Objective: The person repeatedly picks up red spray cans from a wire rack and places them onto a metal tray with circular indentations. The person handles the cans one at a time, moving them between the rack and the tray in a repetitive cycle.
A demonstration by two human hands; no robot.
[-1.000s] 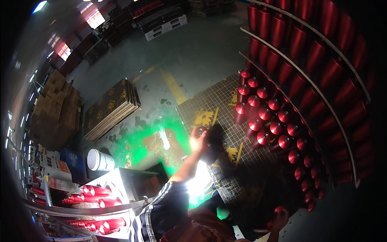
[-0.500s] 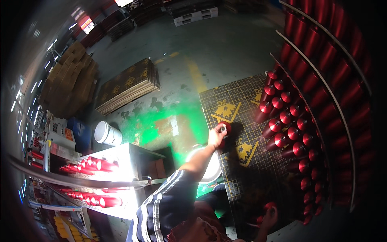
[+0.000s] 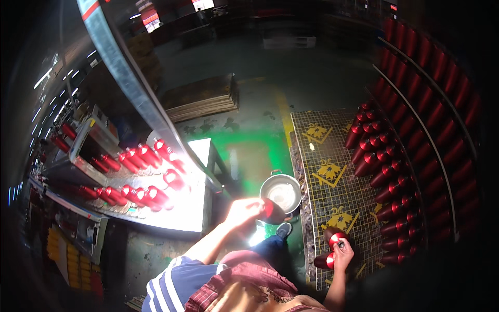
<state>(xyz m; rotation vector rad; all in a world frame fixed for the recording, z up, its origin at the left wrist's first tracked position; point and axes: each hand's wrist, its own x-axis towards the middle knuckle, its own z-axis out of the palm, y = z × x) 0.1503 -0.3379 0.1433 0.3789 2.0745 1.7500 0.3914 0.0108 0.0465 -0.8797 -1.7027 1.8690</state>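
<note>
The left hand (image 3: 243,212), its forearm angled forward and rightward, grasped a shiny red cylindrical bottle (image 3: 273,212) near the rim of a round pale metal pan (image 3: 298,200), its finger detail lost in glare. The right hand (image 3: 343,255), forearm nearly upright, gripped a metallic red narrow-necked bottle (image 3: 335,237) by its neck, over a flat black yellow-gridded board (image 3: 306,156).

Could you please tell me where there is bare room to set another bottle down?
On the board, the left side looks bare between the pot and the rows of bottles, beyond the right hand. The near right corner of the table looks bare too, despite glare. Crowded: the board's right side, around the right hand, and farther left on the table.
</note>
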